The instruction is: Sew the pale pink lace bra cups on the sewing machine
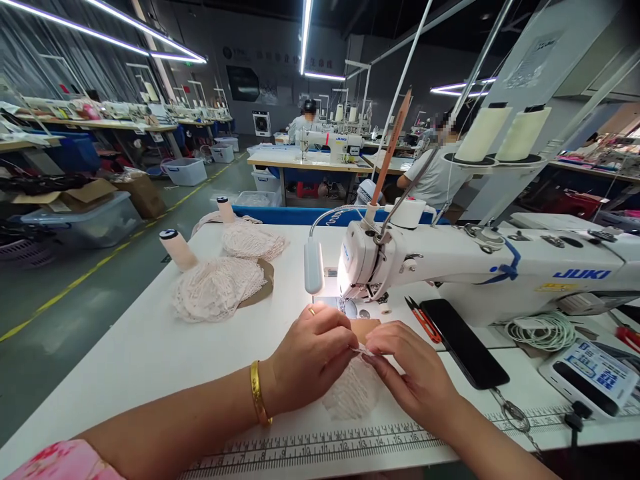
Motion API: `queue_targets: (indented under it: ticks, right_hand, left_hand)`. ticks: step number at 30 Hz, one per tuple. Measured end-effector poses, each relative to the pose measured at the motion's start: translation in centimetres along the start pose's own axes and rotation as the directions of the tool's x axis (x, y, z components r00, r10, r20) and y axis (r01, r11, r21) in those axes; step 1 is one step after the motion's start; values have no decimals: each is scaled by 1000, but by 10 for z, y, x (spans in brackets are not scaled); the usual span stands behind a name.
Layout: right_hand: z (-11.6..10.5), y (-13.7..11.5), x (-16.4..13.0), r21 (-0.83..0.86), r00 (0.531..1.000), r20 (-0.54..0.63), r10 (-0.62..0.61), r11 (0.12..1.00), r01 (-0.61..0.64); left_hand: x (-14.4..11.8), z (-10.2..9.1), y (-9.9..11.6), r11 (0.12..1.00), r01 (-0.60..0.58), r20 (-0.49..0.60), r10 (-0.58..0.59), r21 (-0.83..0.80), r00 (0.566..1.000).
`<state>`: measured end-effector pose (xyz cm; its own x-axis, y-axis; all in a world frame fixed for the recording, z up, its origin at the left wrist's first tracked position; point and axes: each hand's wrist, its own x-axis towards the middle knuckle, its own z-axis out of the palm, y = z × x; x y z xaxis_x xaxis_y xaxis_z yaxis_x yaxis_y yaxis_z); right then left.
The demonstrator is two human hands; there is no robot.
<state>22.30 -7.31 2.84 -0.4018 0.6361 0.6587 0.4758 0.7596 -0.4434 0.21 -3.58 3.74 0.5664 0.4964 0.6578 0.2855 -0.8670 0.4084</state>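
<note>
Fingers (345, 335) of the left hand (311, 353) and right hand (416, 367), tips pinched together, grip the upper edge of one lace piece (353, 392) on the white table (150, 373) before the sewing machine (450, 257)
Head view: best keep that edge flat and even, without stretching it — one phone (465, 343), one pair of snips (425, 321), two thread cones (179, 252) on the table — two more on the stand (493, 171)

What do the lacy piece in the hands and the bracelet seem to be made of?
The lacy piece looks like thin, matte fabric, perhaps cotton or synthetic, judging by its openwork texture. The bracelet seems polished metal, gold or gold-coloured, from its bright yellow shine.
</note>
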Motion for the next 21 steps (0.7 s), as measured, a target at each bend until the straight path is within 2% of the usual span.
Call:
queue_targets:
  ticks: [2, 3, 5, 7, 9, 12, 14, 16, 19, 21]
  right_hand:
    - [-20, -18, -3, 43, 989, 126, 75, 996, -81]
    - [-30, -27, -3, 78, 968, 202, 147, 983, -166]
    - [-45, -37, 0, 123, 905, 332, 267, 939, -322]
    - [-47, -32, 7, 110, 836, 397, 379, 885, -453]
    - [-34, -14, 16, 44, 794, 396, 462, 854, -519]
    - [0, 23, 27, -124, 753, 387, 532, 840, -529]
    - [21, 41, 31, -207, 752, 349, 559, 829, -520]
    - [34, 51, 33, -240, 757, 320, 570, 821, -517]
    - [41, 55, 34, -267, 758, 302, 579, 814, -516]
    - [40, 55, 35, -284, 760, 297, 578, 814, -508]
  left_hand:
    - [1, -7, 19, 992, 73, 83, -65, -102, 994]
    - [1, -10, 27, 977, 128, 132, -105, -174, 986]
    - [2, -13, 38, 918, 268, 246, -200, -291, 949]
    - [1, -7, 34, 872, 387, 316, -292, -301, 903]
    - [0, 5, 16, 877, 444, 324, -373, -183, 869]
    - [-2, 23, -17, 869, 471, 256, -494, 150, 831]
    - [-3, 30, -33, 852, 446, 212, -506, 276, 836]
    - [-4, 30, -41, 869, 380, 183, -449, 315, 875]
    - [-7, 28, -46, 928, 166, 166, -231, 335, 959]
    - [-9, 27, -48, 944, 30, 186, -96, 328, 978]
